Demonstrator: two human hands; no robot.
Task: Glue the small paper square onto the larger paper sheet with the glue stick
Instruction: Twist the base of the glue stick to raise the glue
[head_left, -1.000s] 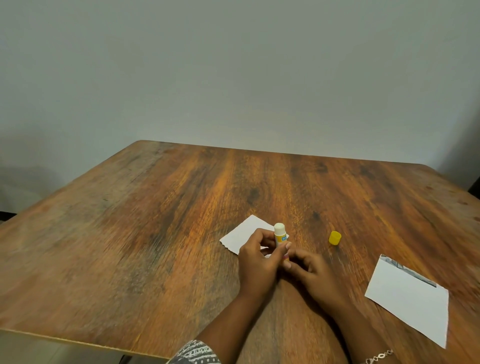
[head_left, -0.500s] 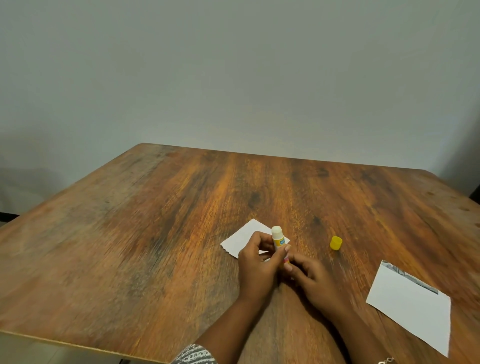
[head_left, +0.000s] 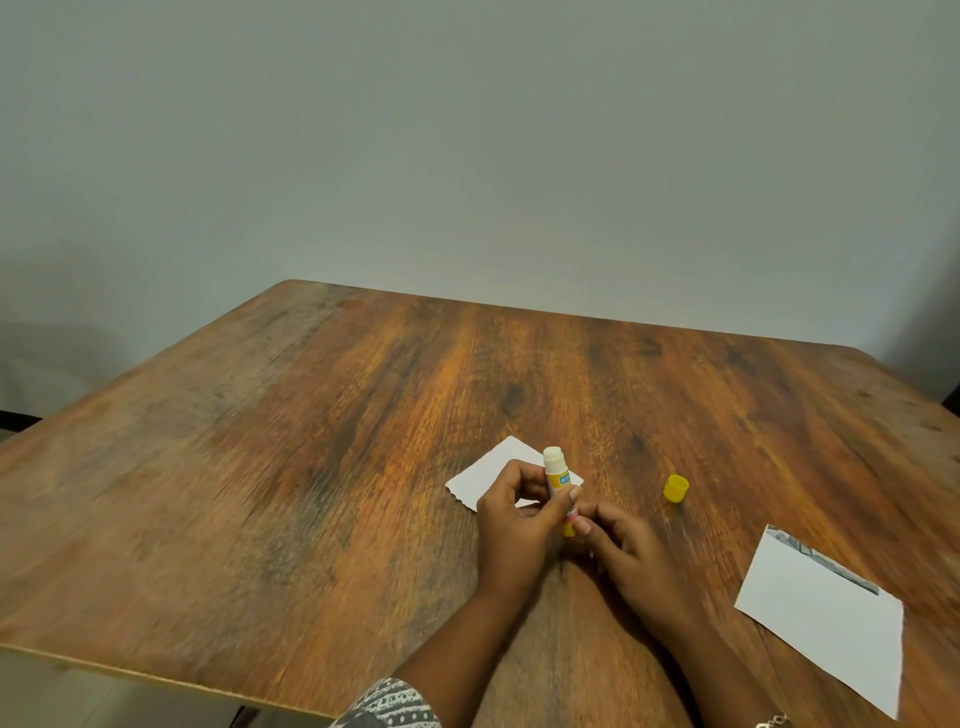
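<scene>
A: We start with the broad brown wooden table (head_left: 322, 467), which fills our view much as it did a second ago. The whole scene sits a touch lower in frame now, so our head has tipped up a little and nothing on the wood has shifted.

B: Next largest, the larger white paper sheet (head_left: 826, 618), lies at about four o'clock from our hands, well apart from them and untouched. The small white paper square (head_left: 488, 475) lies at eleven o'clock from the hands, partly hidden behind our left hand (head_left: 514, 525).

A: And the grip? Our left hand is wrapped firmly round the barrel of the yellow-and-white glue stick (head_left: 557, 475), holding it upright with the white tip up. Our right hand (head_left: 631, 551) pinches the yellow base of that same stick, fingertips closed on it.

B: Has the glue risen? Against the earlier pictures the white tip seems to stand slightly prouder above our fingers, though the difference is small. We judge we are twisting the base to wind glue out.

A: The little yellow plastic cap (head_left: 676, 488) rests at two o'clock from the hands, off the stick. So no glue is on paper yet; spreading comes next.
</scene>
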